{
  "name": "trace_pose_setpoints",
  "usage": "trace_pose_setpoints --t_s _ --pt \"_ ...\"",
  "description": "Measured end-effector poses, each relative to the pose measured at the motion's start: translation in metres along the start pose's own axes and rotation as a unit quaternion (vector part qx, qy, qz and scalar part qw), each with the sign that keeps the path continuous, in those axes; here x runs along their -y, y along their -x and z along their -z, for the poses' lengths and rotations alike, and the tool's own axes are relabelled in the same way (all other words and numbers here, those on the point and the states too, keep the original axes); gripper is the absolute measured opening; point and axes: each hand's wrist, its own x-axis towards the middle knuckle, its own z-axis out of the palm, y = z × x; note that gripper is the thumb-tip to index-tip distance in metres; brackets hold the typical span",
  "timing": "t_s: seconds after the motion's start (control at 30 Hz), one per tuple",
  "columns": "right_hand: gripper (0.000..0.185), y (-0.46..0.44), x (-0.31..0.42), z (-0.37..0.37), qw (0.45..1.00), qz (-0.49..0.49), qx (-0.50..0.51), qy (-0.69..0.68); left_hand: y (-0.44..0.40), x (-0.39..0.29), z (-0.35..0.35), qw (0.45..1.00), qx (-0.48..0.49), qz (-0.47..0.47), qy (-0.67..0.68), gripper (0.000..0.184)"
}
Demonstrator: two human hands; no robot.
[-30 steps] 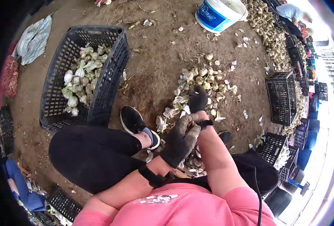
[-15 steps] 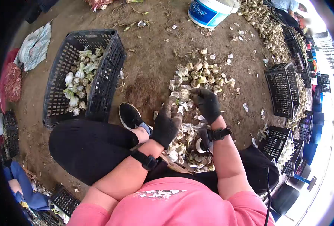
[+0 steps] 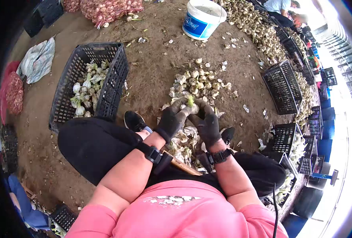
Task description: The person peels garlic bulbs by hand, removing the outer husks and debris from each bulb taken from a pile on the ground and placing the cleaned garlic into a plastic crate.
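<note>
An earthen floor (image 3: pixel 152 79) fills most of the frame, and on it we count one white-and-blue bucket (image 3: pixel 203 20) at upper centre, one pale cloth (image 3: pixel 37 61) at upper left and one large black crate (image 3: pixel 117 87) left of centre. The crate holds stemmed garlic (image 3: pixel 84 85), overlapping too much for us to count. One small pile of bulbs (image 3: pixel 200 81) lies just above the centre, and one long heap (image 3: pixel 259 33) runs along the upper right.

We see two dark-gloved hands meeting at the centre of the frame around a single garlic bulb (image 3: pixel 189 110). The fingers of the left hand (image 3: pixel 172 121) are curled in on the bulb's left side; those of the right hand (image 3: pixel 205 123) are bent around its right side. Both sets look closed to the bulb's width, grasping it between them, though the gloves hide the exact contacts from us. Its short green stem (image 3: pixel 190 100) points toward the top of the frame, and the long axis appears to run roughly up and down there.
</note>
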Motion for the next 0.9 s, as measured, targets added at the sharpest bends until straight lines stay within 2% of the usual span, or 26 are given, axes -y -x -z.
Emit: trace_pose_setpoints --t_s 0.03,0.07,0.1,0.13,0.2,0.23,0.27,0.3,0.37,0.4,0.43,0.47,0.5,0.53,0.57,0.6,0.63,0.67,0.7,0.73,0.77,0.87,0.9 --pt "0.041 0.004 0.013 0.002 0.990 0.036 -0.002 0.135 0.008 -0.013 0.001 0.993 -0.071 -0.062 -0.065 0.031" --pt "0.041 0.006 0.020 0.004 0.961 0.069 -0.002 0.266 0.012 -0.027 0.002 0.994 -0.070 -0.059 -0.066 0.031" --pt "0.043 0.003 0.018 0.005 0.930 0.147 -0.023 0.337 0.013 -0.041 0.003 0.998 -0.046 -0.020 -0.048 0.030" --pt "0.043 0.003 0.017 0.006 0.931 0.144 -0.024 0.335 0.012 -0.047 0.004 0.999 -0.021 0.019 -0.030 0.028" --pt "0.046 0.003 0.022 0.006 0.912 0.230 -0.012 0.338 0.009 -0.036 0.006 1.000 0.003 0.017 0.015 0.030" --pt "0.046 0.005 0.020 0.006 0.948 0.160 -0.008 0.274 0.007 -0.036 0.010 0.999 0.017 0.045 -0.001 0.029" --pt "0.046 0.005 0.013 0.009 0.948 0.160 -0.010 0.274 0.006 -0.036 0.012 0.997 0.031 0.072 -0.017 0.028" --pt "0.045 0.004 0.011 0.008 0.981 0.093 -0.022 0.171 0.005 -0.036 0.011 0.997 0.032 0.072 -0.017 0.028" --pt "0.043 0.004 0.013 0.014 0.998 -0.042 -0.036 -0.001 0.006 -0.036 0.008 0.999 0.042 0.016 -0.010 0.032" --pt "0.043 0.004 0.017 0.016 0.998 -0.042 -0.037 -0.001 0.006 -0.036 0.006 0.999 0.048 -0.012 -0.007 0.034" --pt "0.042 0.005 0.019 0.019 0.992 0.021 -0.032 0.117 0.003 -0.038 0.004 0.993 0.070 0.038 0.087 0.032" --pt "0.041 0.006 0.021 0.020 0.969 0.083 -0.025 0.233 0.003 -0.037 0.003 0.993 0.071 0.042 0.088 0.032" --pt "0.038 0.005 0.025 0.016 0.946 0.147 -0.032 0.286 0.003 -0.035 0.003 0.994 0.049 0.068 0.075 0.030" --pt "0.038 0.004 0.026 0.011 0.947 0.146 -0.031 0.286 0.002 -0.033 0.003 0.994 0.026 0.092 0.061 0.028" --pt "0.037 0.004 0.025 0.007 0.936 0.159 -0.043 0.313 0.001 -0.025 0.003 0.998 0.014 0.054 0.008 0.028" --pt "0.036 0.005 0.025 0.005 0.923 0.172 -0.054 0.339 0.003 -0.027 0.004 0.998 0.013 0.055 0.008 0.028" --pt "0.040 0.006 0.017 0.009 0.944 0.114 -0.034 0.307 0.004 -0.030 0.004 0.999 0.000 0.051 -0.005 0.029" --pt "0.040 0.008 0.015 0.008 0.944 0.114 -0.034 0.307 0.004 -0.033 0.004 0.999 -0.014 0.046 -0.018 0.031" --pt "0.040 0.009 0.015 0.004 0.993 0.035 -0.038 0.108 0.004 -0.034 0.005 0.999 -0.014 0.047 -0.018 0.031" --pt "0.041 0.010 0.014 0.003 0.993 -0.047 -0.041 -0.095 0.004 -0.035 0.007 0.995 0.004 0.084 0.058 0.036" --pt "0.037 0.008 0.009 0.005 0.979 -0.113 -0.030 -0.169 0.005 -0.035 0.008 0.983 0.023 0.121 0.134 0.042" --pt "0.033 0.010 0.009 0.002 0.965 -0.127 -0.022 -0.228 0.010 -0.057 0.003 0.972 0.038 0.132 0.193 0.046" --pt "0.035 0.010 0.009 0.007 0.986 -0.098 0.005 -0.138 0.006 -0.034 0.006 0.999 0.039 -0.004 0.014 0.049"
